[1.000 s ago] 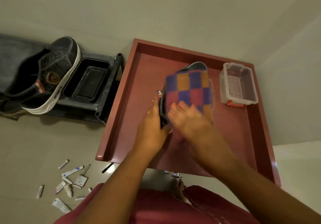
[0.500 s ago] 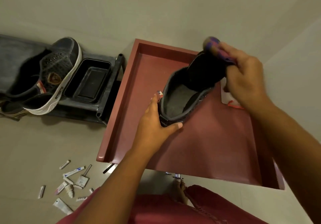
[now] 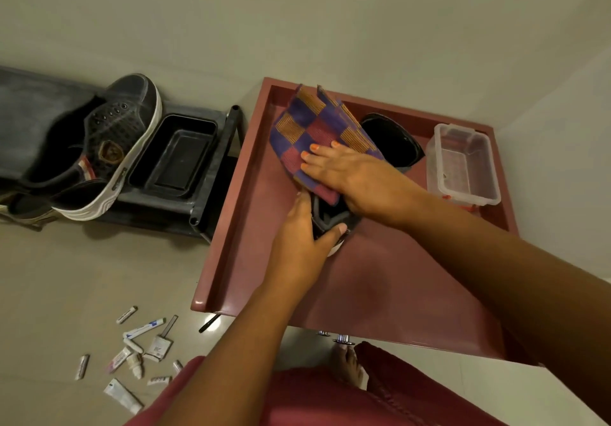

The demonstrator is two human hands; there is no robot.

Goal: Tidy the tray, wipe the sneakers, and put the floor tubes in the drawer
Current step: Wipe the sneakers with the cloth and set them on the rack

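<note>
Sneaker [image 3: 393, 141] wiping is where we judge ourselves, on the red tray [image 3: 231, 227]: our left hand [image 3: 302, 243] grips its heel, our right hand [image 3: 350, 174] presses the checkered cloth [image 3: 314, 131] flat-fingered, while tubes [image 3: 145, 329] beside the tray await the drawer.

Nothing readable here: print on the floor tubes [image 3: 144, 328] is too small to make out, and the badge on the left sneaker [image 3: 109, 152] shows no legible lettering.

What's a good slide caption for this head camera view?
Right hand presses checkered cloth onto dark sneaker; left hand grips its heel.
</note>
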